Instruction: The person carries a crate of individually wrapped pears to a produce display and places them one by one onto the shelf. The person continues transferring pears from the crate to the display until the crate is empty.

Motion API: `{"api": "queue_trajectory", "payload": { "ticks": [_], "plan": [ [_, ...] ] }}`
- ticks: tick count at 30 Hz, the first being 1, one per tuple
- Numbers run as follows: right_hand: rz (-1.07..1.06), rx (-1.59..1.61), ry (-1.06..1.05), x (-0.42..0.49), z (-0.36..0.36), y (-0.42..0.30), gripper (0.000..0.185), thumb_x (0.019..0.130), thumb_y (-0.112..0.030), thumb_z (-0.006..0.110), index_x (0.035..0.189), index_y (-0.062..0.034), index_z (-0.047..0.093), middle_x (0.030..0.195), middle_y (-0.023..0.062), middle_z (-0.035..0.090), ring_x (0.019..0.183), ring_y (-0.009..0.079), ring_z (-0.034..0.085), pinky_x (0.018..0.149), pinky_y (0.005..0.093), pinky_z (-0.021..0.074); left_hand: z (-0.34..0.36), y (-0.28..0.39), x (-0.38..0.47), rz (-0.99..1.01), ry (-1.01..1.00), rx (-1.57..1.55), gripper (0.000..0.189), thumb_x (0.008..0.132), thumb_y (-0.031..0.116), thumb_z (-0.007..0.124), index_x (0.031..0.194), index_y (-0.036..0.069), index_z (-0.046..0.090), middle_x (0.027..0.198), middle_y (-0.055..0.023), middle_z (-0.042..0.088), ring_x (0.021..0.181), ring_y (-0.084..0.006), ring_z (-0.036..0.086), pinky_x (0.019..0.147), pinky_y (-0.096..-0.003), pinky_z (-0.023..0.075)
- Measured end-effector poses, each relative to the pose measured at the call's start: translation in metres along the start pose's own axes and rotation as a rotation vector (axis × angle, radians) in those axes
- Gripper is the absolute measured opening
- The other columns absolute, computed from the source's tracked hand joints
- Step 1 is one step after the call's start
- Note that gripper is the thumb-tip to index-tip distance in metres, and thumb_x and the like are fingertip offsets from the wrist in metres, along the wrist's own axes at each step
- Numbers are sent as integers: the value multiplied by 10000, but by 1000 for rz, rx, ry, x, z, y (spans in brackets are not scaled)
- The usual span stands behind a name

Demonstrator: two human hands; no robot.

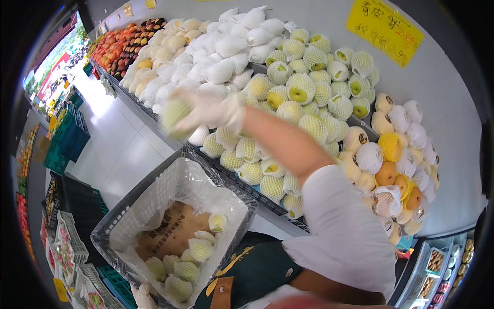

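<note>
My right hand (204, 108), in a pale glove, reaches across the fruit display with a green pear in a foam net (175, 116) in its fingers; both are motion-blurred. Beneath the arm are piled green pears in foam nets (251, 172). A grey plastic crate (115, 224) lined with clear film and white sheet stands before me, tilted in view. Inside it, several netted pears (185, 270) lie along the near and right sides on printed brown cardboard (181, 228). My gloved left hand (143, 296) is at the crate's near left edge, its fingers partly hidden.
White-wrapped fruit (227, 46) and peaches or similar red fruit (112, 48) continue up the display. Wrapped orange-brown pears (386, 174) lie at right. A handwritten yellow sign (384, 29) hangs on the wall. Green and blue crates (67, 135) stand across the tiled aisle (127, 150).
</note>
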State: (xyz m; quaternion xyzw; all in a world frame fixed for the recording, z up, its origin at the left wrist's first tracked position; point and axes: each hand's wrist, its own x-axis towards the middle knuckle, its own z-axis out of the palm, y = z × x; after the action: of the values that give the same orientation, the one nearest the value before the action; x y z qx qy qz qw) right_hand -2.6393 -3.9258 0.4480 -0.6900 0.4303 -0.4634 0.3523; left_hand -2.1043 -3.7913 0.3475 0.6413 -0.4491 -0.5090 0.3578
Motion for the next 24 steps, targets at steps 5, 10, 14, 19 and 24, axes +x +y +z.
{"api": "queue_trajectory", "payload": {
  "ticks": [5,10,14,19,24],
  "plan": [
    [342,-1290,470,-61,-159,-28,810,602,-456,712,1272,-61,484,1190,171,558,1106,312,530,945,391,425,8,-2,-4,11,-37,-81,325,737,87,555,1053,20,518,561,-19,460,397,-141,376,387,-261,319],
    [836,-1441,386,-128,-246,9,813,688,-489,657,1378,-165,376,1359,158,436,1273,303,402,1038,390,352,19,3,-9,-24,-16,-171,464,750,28,499,1214,14,473,774,-26,550,506,-114,433,445,-240,354],
    [1026,-1811,308,-101,-229,17,852,720,-528,635,1414,-155,312,1395,172,390,1296,322,368,1079,390,290,20,16,-12,-95,-39,-103,484,766,27,476,1250,28,475,915,-16,581,650,-83,486,535,-205,386],
    [86,-1203,105,-28,-66,13,644,801,-465,584,1319,-106,448,1333,149,472,1204,313,463,1001,373,368,26,27,-21,-134,16,-66,367,809,44,508,1174,68,519,755,37,535,571,-56,442,485,-210,349],
    [210,-658,-845,-27,158,72,618,780,-403,589,1269,-37,498,1259,180,533,1176,284,500,1007,350,373,46,39,-30,-82,91,-168,206,782,26,563,986,49,572,659,25,513,512,-73,422,469,-225,324]
  ]
}}
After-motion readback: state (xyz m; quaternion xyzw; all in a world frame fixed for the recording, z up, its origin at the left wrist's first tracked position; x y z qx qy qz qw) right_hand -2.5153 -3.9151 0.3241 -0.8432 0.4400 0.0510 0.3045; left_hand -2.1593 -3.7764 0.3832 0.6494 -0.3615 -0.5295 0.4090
